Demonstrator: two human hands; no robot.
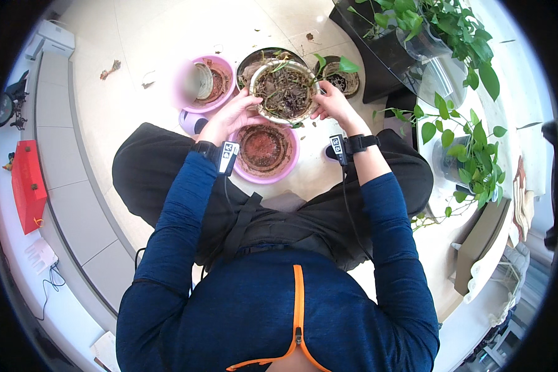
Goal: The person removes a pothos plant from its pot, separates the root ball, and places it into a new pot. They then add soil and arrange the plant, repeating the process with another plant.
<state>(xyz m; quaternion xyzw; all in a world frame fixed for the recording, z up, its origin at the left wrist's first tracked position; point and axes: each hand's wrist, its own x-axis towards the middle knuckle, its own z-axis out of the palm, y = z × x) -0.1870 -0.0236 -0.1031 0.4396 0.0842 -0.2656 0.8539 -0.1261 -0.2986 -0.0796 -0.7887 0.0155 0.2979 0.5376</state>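
A round, light-coloured plant pot [286, 90] full of soil, dry leaves and a few green stems is held between my two hands. My left hand [235, 111] grips its left rim, thumb on top. On the right side, my right hand [332, 104] holds the rim beside a green leafy stem. Below the pot, near my legs, a pink plastic basin [295, 162] has a soil-stained reddish bottom. A second pink basin [230, 69] at the upper left holds a small whitish dish [204, 83]. Behind the held pot lies a dark round tray [265, 52].
A dark pot [353, 88] with soil stands right of the held pot. Leafy potted plants [458, 153] and a dark glass-topped stand [376, 56] are at the right. Dry leaf scraps [110, 69] lie on the tiled floor. A red box [29, 186] stands far left.
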